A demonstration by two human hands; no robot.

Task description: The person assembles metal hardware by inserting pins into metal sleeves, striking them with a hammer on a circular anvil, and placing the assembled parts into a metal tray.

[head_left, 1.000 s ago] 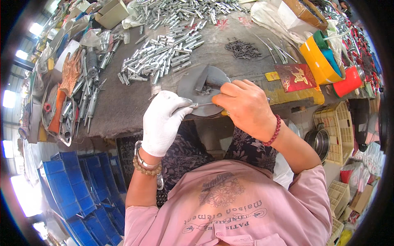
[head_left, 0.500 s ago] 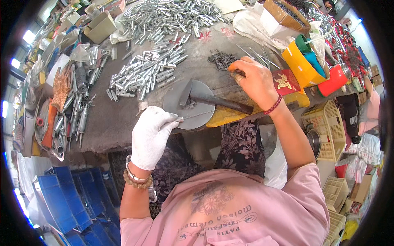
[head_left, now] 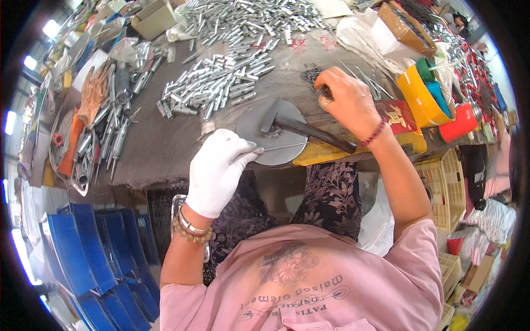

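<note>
A thin metal rod sticks out to the right from the fingertips of the left hand, over the near part of a round grey plate; whether it touches the plate is hard to tell. The left hand, in a white glove, has thumb and forefinger pinched together on the rod's left end.

A hammer lies with its head on the plate and its dark handle slanting right, over a yellow sheet at the table's front edge. The bare right hand is beyond the handle, fingers curled inward, just beside a pile of small dark pins; whether it grips anything cannot be told.

Left of the pins, a heap of short silver tubes covers part of the table, with a bigger heap of metal parts behind it. To the right are loose thin rods, a red card, a yellow box and a red bottle. Tools and an orange-stained glove crowd the left side. Blue bins stand below, at the lower left.
</note>
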